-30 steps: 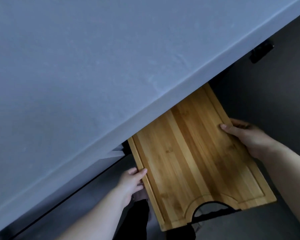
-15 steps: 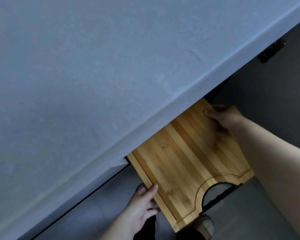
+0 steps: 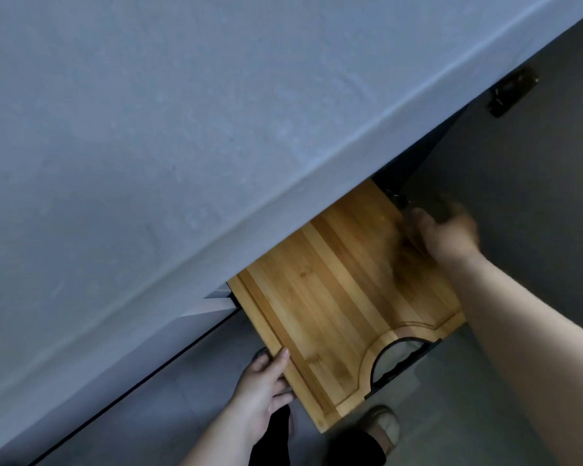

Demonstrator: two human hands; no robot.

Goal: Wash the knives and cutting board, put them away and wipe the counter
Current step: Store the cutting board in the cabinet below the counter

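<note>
- Below the counter [image 3: 182, 146], the board [image 3: 344, 297] lies flat and tilted across the view, its far end hidden under the counter's edge.
- Its near end, with a half-round cut-out and a groove along the rim, sticks out over the floor [image 3: 451, 398].
- The left hand [image 3: 266, 381] grips the board's left edge near the near corner: thumb on top, fingers curled underneath.
- The right hand [image 3: 448, 233] sits at the board's far right edge, blurred; I cannot tell whether its fingers clasp the board or are loose.
- A dark cabinet door [image 3: 535, 196] stands to the right, with a hinge [image 3: 512, 92] near its top.
- A shoe [image 3: 382, 425] shows on the floor just below the board's near corner.
- The counter fills the upper left, pale grey.
</note>
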